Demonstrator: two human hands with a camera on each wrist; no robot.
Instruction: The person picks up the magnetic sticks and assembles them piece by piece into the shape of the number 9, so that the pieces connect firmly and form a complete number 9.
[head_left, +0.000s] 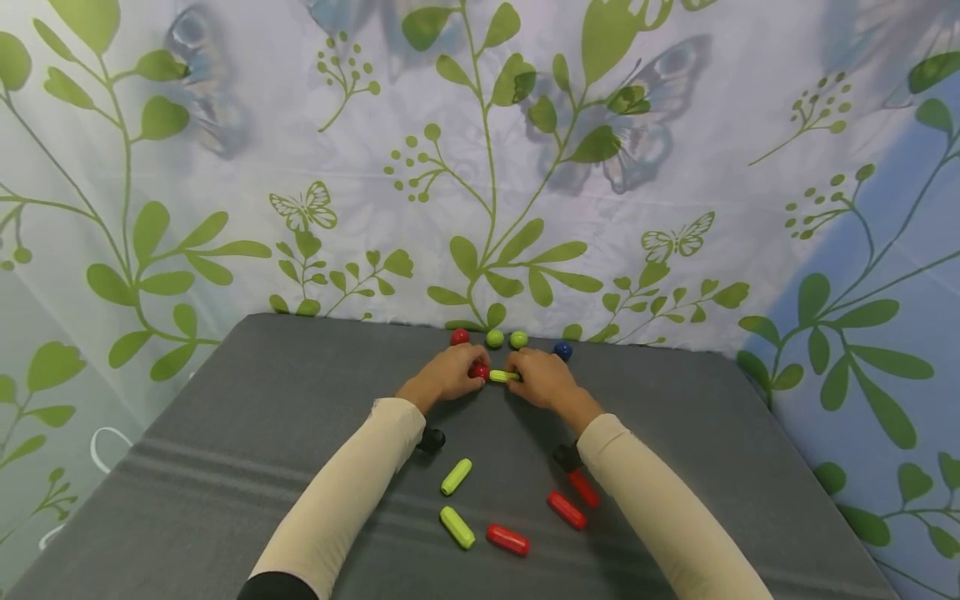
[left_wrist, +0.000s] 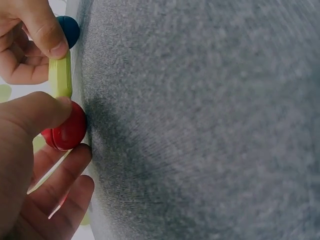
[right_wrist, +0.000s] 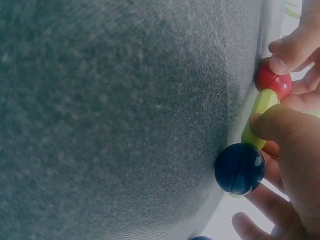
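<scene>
1. Left grip (head_left: 453, 372) pinches a red ball (left_wrist: 71, 127), thumb against fingers; right grip (head_left: 543, 379) pinches a yellow-green rod (left_wrist: 60, 77) along its sides, leaving one end bare, probably to face the ball.
2. That end meets or nearly meets the red ball, toward the counter's (head_left: 300, 400) back; dark-blue ball (right_wrist: 240, 169) at the other end, joined or not unclear.
3. Beyond: loose red (head_left: 460, 337), green (head_left: 495, 338) and blue balls (head_left: 562, 351). Nearer the person: yellow-green rods (head_left: 457, 527), red rods (head_left: 507, 540), likely kept within reach.
</scene>
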